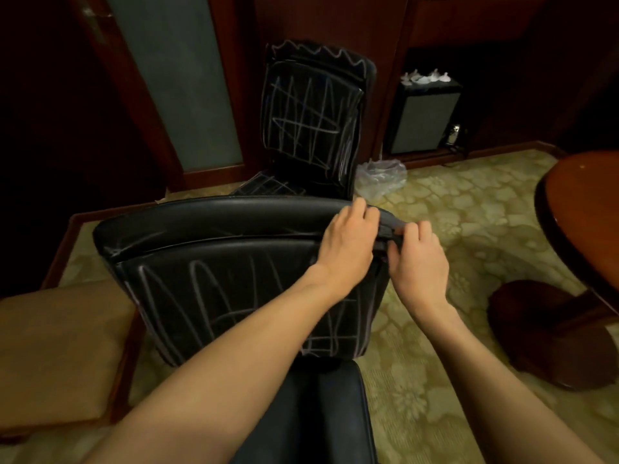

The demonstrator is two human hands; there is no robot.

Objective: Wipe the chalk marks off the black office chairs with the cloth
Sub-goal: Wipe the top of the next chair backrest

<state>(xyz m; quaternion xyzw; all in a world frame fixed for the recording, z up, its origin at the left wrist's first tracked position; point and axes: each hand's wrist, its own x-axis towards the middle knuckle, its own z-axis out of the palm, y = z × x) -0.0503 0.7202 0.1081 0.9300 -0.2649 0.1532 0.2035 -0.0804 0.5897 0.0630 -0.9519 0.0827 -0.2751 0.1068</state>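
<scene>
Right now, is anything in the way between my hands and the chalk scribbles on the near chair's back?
Nothing visible: both the left hand and right hand sit at the near chair's top edge, and its chalk marks lie uncovered just below.

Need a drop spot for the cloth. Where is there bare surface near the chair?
Bare carpet lies between the near chair, the plastic bag and the round table. The tan cushion on the left looks bare too. It is crowded at the chair's top right corner, where the left hand and right hand work a dark cloth.
</scene>
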